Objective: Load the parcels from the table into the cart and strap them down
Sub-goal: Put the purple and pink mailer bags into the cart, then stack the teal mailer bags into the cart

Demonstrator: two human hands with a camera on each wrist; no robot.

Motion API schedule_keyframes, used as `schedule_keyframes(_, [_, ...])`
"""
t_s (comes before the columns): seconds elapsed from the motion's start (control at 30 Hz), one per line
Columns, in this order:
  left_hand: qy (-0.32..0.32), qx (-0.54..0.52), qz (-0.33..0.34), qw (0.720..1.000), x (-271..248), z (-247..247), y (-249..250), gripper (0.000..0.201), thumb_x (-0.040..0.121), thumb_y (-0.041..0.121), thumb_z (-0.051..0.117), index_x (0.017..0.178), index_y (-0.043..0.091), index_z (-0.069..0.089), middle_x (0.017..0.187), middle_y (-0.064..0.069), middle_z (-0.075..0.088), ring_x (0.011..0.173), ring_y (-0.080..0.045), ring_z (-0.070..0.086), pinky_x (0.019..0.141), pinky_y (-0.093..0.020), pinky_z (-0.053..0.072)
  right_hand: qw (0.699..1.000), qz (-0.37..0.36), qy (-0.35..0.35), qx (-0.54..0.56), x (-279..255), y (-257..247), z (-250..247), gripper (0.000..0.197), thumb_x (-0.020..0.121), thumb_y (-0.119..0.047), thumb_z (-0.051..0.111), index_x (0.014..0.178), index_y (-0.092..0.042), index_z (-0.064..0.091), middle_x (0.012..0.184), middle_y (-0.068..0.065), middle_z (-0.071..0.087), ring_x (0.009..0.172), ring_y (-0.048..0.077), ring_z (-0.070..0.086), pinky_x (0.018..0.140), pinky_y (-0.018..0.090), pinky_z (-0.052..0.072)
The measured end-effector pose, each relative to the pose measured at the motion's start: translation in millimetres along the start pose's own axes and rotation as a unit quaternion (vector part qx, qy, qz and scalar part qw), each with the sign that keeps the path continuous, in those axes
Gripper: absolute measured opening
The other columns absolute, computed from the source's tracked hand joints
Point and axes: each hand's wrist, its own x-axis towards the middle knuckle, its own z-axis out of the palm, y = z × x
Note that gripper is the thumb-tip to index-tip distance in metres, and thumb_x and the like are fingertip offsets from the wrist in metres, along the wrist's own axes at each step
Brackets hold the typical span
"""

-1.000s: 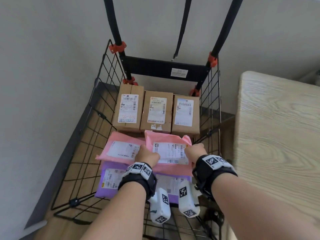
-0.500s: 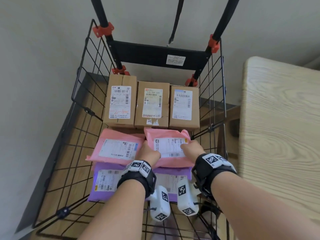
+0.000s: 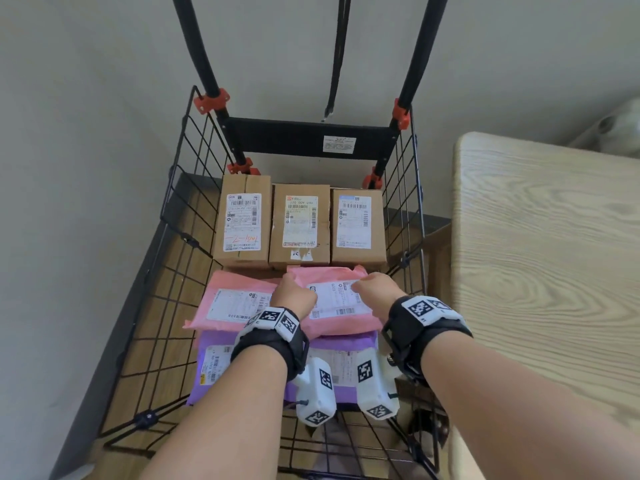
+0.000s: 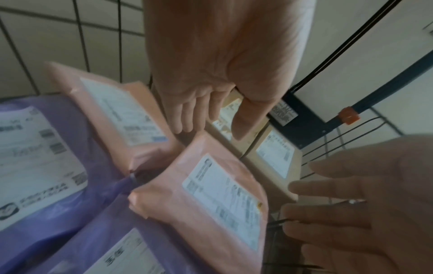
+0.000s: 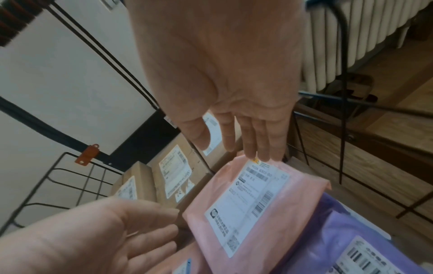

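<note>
The black wire cart [image 3: 173, 237] holds three cardboard boxes [image 3: 299, 225] at the back. In front of them lie two pink mailers on top of purple mailers [image 3: 211, 367]. My left hand [image 3: 292, 296] and right hand [image 3: 375, 289] hover over the right pink mailer [image 3: 337, 315], one at each far corner. In both wrist views the fingers are straight and spread, just above the mailer [image 4: 218, 200] [image 5: 248, 202], and hold nothing. The left pink mailer [image 3: 230, 299] lies beside it. A black strap [image 3: 337, 64] hangs from the cart handle above the boxes.
A light wooden table [image 3: 554, 254] stands right of the cart, its near part bare. A grey wall rises behind and to the left. The cart's wire sides [image 3: 403, 209] close in the load on the left and right. A white radiator [image 5: 351, 37] shows in the right wrist view.
Both hands have slid forward along the right pink mailer towards the boxes, and their fingers now stand straight above it. The mailer lies flat on the stack.
</note>
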Motion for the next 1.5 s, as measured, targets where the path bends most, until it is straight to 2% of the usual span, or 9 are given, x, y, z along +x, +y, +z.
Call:
schedule_keyframes(0.13, [0.001,0.023,0.041,0.999,-25,-13,26,0.06,0.089,0.009,0.056,0.146,0.014,0.037,0.143,-0.008,0.047,0.126,-0.026,0.048,0.095,-0.026,0.038,0.999,-0.041,-0.001,-0.016,-29,-13,-19,0.031,0.095,-0.015,0.05,0.121,-0.002,0.061,0.118,0.016,0.065,0.103,0.027,0.062,0.097,0.04,0.05])
schedule_keyframes(0.23, [-0.004,0.04,0.07,0.997,-46,-17,50,0.042,0.089,0.009,0.054,0.131,0.015,0.054,0.128,-0.007,0.056,0.117,-0.026,0.054,0.1,-0.033,0.043,0.991,-0.097,0.011,-0.09,-52,-16,-41,0.026,0.095,-0.02,0.05,0.106,-0.005,0.069,0.104,0.01,0.069,0.094,0.024,0.064,0.085,0.036,0.054])
schedule_keyframes(0.3, [0.004,0.063,0.105,0.992,-61,-16,68,0.022,0.089,0.008,0.055,0.108,0.015,0.063,0.106,-0.008,0.057,0.103,-0.025,0.054,0.094,-0.033,0.044,0.982,-0.134,0.042,-0.127,-70,-16,-58,0.023,0.094,-0.02,0.051,0.1,-0.009,0.07,0.099,0.005,0.068,0.092,0.021,0.063,0.08,0.031,0.052])
schedule_keyframes(0.33, [0.006,0.075,0.12,0.99,-69,-14,76,0.02,0.089,0.008,0.056,0.107,0.014,0.064,0.105,-0.006,0.057,0.101,-0.024,0.053,0.09,-0.031,0.044,0.977,-0.145,0.056,-0.147,-80,-14,-66,0.023,0.093,-0.019,0.051,0.101,-0.01,0.07,0.1,0.004,0.068,0.094,0.021,0.062,0.081,0.03,0.052])
schedule_keyframes(0.47, [0.0,0.131,0.169,0.977,-101,9,108,0.035,0.092,0.011,0.055,0.126,0.015,0.059,0.128,-0.005,0.059,0.117,-0.023,0.055,0.092,-0.03,0.043,0.944,-0.168,0.113,-0.261,-113,4,-102,0.025,0.092,-0.017,0.045,0.105,-0.015,0.066,0.106,0.006,0.068,0.097,0.026,0.063,0.082,0.033,0.052])
schedule_keyframes(0.63, [0.015,0.246,0.241,0.939,-143,48,142,0.044,0.089,0.011,0.051,0.133,0.019,0.052,0.133,-0.006,0.056,0.118,-0.026,0.055,0.098,-0.036,0.047,0.918,-0.159,0.156,-0.327,-137,50,-152,0.03,0.093,-0.017,0.043,0.119,-0.017,0.058,0.12,0.007,0.062,0.109,0.029,0.059,0.087,0.034,0.049])
schedule_keyframes(0.8, [0.008,0.333,0.299,0.894,-191,103,172,0.044,0.09,0.014,0.05,0.134,0.019,0.051,0.136,-0.006,0.051,0.121,-0.025,0.053,0.098,-0.035,0.046,0.911,-0.155,0.176,-0.34,-158,110,-194,0.034,0.095,-0.018,0.045,0.128,-0.016,0.052,0.127,0.007,0.055,0.115,0.027,0.055,0.089,0.035,0.046])
schedule_keyframes(1.0, [-0.006,0.374,0.329,0.867,-245,191,195,0.047,0.091,0.012,0.05,0.137,0.019,0.049,0.139,-0.004,0.051,0.124,-0.022,0.052,0.096,-0.03,0.043,0.923,-0.121,0.192,-0.31,-187,202,-247,0.038,0.094,-0.019,0.047,0.131,-0.017,0.05,0.13,0.008,0.051,0.12,0.028,0.051,0.097,0.037,0.045])
schedule_keyframes(1.5, [-0.006,0.377,0.397,0.837,-356,394,243,0.044,0.089,0.014,0.053,0.132,0.021,0.054,0.136,-0.003,0.055,0.125,-0.021,0.051,0.1,-0.029,0.042,0.929,-0.066,0.256,-0.259,-254,389,-375,0.036,0.096,-0.026,0.046,0.132,-0.019,0.051,0.134,0.005,0.052,0.123,0.025,0.05,0.1,0.038,0.044])
